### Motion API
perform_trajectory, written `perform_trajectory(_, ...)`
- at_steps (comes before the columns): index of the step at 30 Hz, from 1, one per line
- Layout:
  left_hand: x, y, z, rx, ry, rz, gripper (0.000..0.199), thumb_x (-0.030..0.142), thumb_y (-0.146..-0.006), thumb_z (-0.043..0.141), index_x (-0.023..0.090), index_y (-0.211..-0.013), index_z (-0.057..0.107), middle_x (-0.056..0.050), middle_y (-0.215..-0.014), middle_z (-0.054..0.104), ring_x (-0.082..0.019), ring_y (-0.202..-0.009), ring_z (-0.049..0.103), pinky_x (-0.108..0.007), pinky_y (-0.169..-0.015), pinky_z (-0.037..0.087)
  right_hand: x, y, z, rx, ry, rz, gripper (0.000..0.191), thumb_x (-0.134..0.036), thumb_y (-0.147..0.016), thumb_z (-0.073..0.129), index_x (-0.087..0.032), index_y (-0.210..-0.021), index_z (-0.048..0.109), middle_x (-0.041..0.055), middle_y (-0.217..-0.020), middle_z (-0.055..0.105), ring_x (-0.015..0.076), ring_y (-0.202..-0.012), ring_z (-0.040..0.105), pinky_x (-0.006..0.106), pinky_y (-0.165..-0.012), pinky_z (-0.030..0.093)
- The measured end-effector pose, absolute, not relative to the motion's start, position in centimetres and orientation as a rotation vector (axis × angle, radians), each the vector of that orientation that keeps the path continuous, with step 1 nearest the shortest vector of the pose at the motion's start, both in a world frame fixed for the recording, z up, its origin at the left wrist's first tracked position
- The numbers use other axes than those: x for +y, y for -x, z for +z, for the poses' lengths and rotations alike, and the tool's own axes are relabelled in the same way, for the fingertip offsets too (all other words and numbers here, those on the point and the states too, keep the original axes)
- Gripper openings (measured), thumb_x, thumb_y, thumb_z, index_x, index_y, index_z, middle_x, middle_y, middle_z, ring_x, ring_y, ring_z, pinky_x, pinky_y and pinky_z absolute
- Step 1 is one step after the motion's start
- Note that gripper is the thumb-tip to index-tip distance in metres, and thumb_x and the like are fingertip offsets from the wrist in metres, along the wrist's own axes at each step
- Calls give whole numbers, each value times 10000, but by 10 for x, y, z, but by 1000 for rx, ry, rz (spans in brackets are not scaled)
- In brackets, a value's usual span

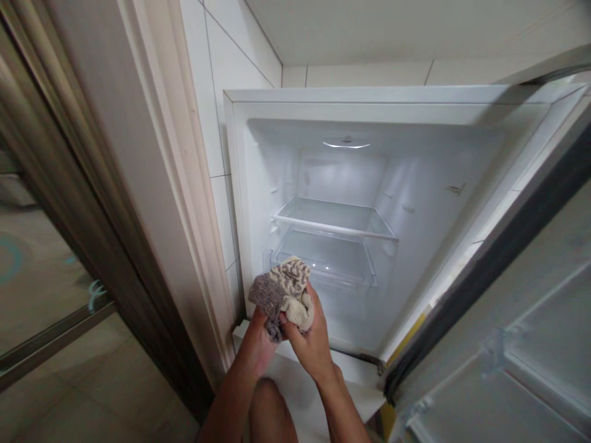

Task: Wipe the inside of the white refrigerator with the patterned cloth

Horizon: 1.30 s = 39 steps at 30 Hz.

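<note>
A bunched-up cloth (290, 280), brown-grey on one side and cream patterned on the other, is held between both hands in front of the open fridge (318, 104). My left hand (262, 338) grips its lower left part, the fingers mostly hidden under the folds. My right hand (314, 338) wraps round the right side, with the thumb pressed on the cream fold. Behind the cloth, inside the fridge, are a glass shelf (332, 214) and a lower shelf (327, 249) with a clear front edge.
The fridge door (521, 344) stands open on the right, with a dark seal along its edge. A door frame (170, 184) and a sliding glass door (50, 258) rise close on the left. White wall tiles (217, 111) border the fridge. A lamp (346, 143) glows at the fridge ceiling.
</note>
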<state>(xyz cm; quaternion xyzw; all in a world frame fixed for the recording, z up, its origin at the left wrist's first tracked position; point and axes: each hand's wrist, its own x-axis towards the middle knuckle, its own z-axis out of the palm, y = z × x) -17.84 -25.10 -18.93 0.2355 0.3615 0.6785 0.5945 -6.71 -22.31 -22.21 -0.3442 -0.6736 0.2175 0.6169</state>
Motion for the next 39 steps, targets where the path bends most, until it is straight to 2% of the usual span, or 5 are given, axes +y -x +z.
perform_trajectory(4, -232, 185, -174, 1087, -687, 1666, 581, 286, -437, 877, 181, -972, 676, -25, -837, 743, -239, -803, 721, -339, -723, 587, -220, 63, -215, -1754, 732, 553, 825, -431, -887, 709, -211, -1588, 334, 126, -1654, 337, 297, -1547, 290, 513, -1282, 239)
perform_trajectory(9, -179, 205, -144, 1339, -1427, 2126, 642, 219, -595, 797, 192, -1215, 628, -93, -1206, 707, -270, -1122, 682, -400, -993, 555, -219, 54, -237, -1801, 799, 658, 937, -416, -953, 640, -286, -1654, 32, 78, -1718, 140, 243, -1588, 146, 508, -1283, 218)
perform_trajectory(21, -58, 256, -121, 1583, -3281, 601, 434, 70, -905, 487, 216, -1278, 653, -167, -1386, 597, -311, -1290, 536, -455, -1038, 488, -202, 11, -357, -1349, 1186, 657, 648, -508, -959, 561, -174, -1506, 462, 153, -1541, 506, 292, -1447, 466, 564, -1225, 334)
perform_trajectory(34, 25, 228, -139, 1679, -3247, 390, 347, 131, -950, 487, 172, -1233, 682, -182, -1247, 680, -317, -1182, 593, -458, -941, 483, -185, -8, -398, -1088, 1300, 562, 629, -627, -905, 547, -149, -1305, 623, 182, -1353, 656, 315, -1161, 677, 477, -963, 557)
perform_trajectory(39, 72, 216, -141, 1738, -3180, 438, 256, 123, -930, 540, 199, -1086, 728, -141, -1215, 696, -256, -1150, 603, -421, -985, 464, -182, 1, -359, -1067, 1286, 352, 561, -562, -941, 547, -144, -1310, 604, 190, -1376, 621, 320, -1264, 591, 533, -1101, 437)
